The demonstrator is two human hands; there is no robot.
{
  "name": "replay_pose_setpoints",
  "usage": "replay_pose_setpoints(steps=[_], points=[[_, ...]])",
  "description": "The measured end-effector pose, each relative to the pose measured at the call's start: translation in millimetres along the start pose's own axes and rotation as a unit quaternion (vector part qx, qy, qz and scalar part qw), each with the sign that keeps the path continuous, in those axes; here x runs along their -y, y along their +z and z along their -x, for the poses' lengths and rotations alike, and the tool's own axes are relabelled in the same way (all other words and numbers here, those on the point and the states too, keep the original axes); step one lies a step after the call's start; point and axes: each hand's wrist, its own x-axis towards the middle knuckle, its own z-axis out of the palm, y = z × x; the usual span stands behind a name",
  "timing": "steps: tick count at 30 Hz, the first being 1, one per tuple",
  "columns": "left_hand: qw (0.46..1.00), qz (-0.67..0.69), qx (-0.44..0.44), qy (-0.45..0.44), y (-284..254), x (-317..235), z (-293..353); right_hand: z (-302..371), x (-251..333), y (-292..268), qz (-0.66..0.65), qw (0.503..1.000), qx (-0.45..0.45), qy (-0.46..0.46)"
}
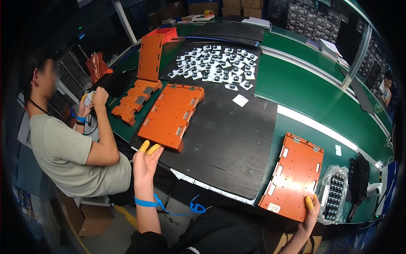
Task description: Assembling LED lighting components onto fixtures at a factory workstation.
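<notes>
From up here I see my left hand raised at the near edge of the tabletop, fingers loosely spread and capped with yellow finger cots, their tips just touching the near corner of a flat orange rectangular fixture plate with small cutouts, pinching nothing. That plate lies on a big black ribbed mat which covers the middle of the green surface. My right hand is down at the lower right, thumb on top of a second orange fixture plate at its near edge; the other fingers are hidden beneath, so I judge it a grip on that edge but cannot tell how firm. This second plate rests partly on the mat's right border and reaches toward me over the tabletop's edge. Just beside it sits a clear plastic bag of small dark parts, and farther back a spread of small white squares with dark round centres covers the mat. A hinged orange fixture standing open is at the left, near a seated co-worker in a pale shirt. As I judge it, the risk lies on the right: with only a thumb-side hold on an overhanging plate, a tilt could let it slide off, or nudge the bag. On the left, a careless push could shove the plate up the mat toward the white squares.
</notes>
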Motion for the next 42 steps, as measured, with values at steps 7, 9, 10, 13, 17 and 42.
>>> replay_pose_setpoints(steps=[7, 9, 10, 13, 17, 42], points=[[0.998, 0.031, 0.024, -0.056, 7, -14, 2, 0, 1, 4, -0.010, 1.000, -0.003, -0.003], [0.997, 0.020, 0.032, -0.066, 3, -17, -6, 1, 1, 6, -0.012, 1.000, -0.003, -0.006], [0.996, 0.008, 0.041, -0.077, 1, -19, -9, 1, 1, 6, -0.013, 1.000, -0.002, -0.006], [0.992, -0.033, 0.030, -0.120, -4, -29, -12, 0, 1, 6, -0.016, 1.000, -0.005, -0.012], [0.974, -0.223, 0.039, 0.010, -5, -23, -12, 0, 1, 4, -0.019, 1.000, 0.002, -0.008], [0.800, -0.575, 0.096, -0.140, 76, -78, -131, -4, -3, 2, -0.035, 0.999, -0.009, -0.009]])
